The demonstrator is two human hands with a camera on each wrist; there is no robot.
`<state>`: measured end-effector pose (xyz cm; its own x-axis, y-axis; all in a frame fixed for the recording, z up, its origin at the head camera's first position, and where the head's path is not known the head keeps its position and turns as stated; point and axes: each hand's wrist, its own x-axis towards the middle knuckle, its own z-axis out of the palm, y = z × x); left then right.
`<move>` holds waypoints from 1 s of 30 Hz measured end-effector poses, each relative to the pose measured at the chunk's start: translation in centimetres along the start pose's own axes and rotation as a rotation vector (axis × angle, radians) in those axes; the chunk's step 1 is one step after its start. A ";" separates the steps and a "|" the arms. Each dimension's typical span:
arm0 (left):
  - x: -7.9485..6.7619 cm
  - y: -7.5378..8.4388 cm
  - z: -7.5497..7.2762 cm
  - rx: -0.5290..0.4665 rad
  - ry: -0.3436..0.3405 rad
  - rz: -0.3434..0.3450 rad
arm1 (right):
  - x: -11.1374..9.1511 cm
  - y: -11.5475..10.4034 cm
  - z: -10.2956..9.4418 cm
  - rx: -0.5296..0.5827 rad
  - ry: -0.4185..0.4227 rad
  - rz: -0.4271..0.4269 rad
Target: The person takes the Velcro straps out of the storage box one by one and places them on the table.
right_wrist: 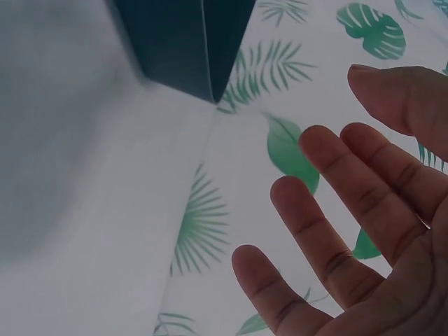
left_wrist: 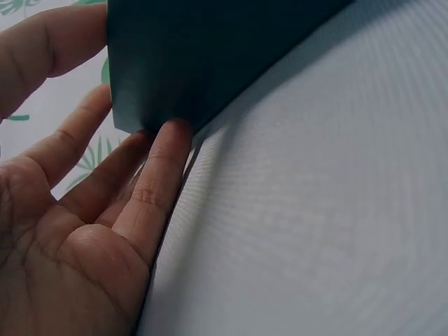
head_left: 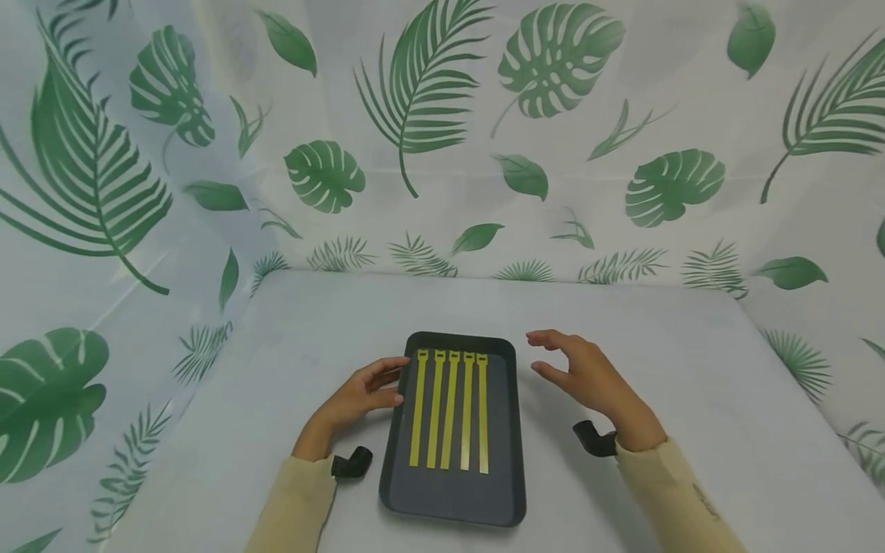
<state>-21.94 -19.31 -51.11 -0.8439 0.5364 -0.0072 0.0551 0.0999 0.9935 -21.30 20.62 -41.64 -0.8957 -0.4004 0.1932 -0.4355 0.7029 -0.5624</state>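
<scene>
A dark grey tray (head_left: 452, 495) lies lengthwise on the white table. Inside it, several flat yellow cable ties (head_left: 452, 411) lie side by side, their slotted heads toward the far end. My left hand (head_left: 359, 393) is at the tray's left side, its fingertips touching the outer wall; the left wrist view shows these fingers against the dark tray wall (left_wrist: 203, 56). To the right of the tray and apart from it, my right hand (head_left: 581, 371) hovers with loosely spread fingers and holds nothing. The right wrist view shows a tray corner (right_wrist: 178, 49) beyond those fingers.
White table surface (head_left: 332, 307) surrounds the tray. Leaf-printed white curtains (head_left: 442, 207) stand at the back and both sides. A black wrist piece (head_left: 353, 463) sits at the left cuff, and another black piece (head_left: 594, 439) at the right cuff.
</scene>
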 end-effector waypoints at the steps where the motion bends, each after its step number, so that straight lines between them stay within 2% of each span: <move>1: 0.0 0.0 0.0 -0.002 -0.004 0.004 | 0.1 -0.1 0.1 0.001 -0.004 0.001; 6: -0.2 -0.1 0.0 -0.024 -0.007 -0.017 | 0.9 -0.4 0.9 0.007 -0.024 -0.002; 14: 0.0 -0.3 -0.1 -0.017 -0.007 -0.025 | 1.9 -0.9 2.0 0.056 -0.053 -0.073; 21: 0.2 -0.3 -0.2 -0.019 -0.005 -0.012 | 3.1 -2.0 2.9 0.090 -0.108 -0.105; 30: 0.2 0.0 -0.1 -0.090 -0.006 -0.010 | 4.4 -2.7 3.9 0.097 -0.203 -0.127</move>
<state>-22.17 -19.32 -51.08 -0.8412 0.5404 -0.0177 -0.0018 0.0299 0.9996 -23.74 14.61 -42.40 -0.7939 -0.5987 0.1068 -0.5238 0.5840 -0.6201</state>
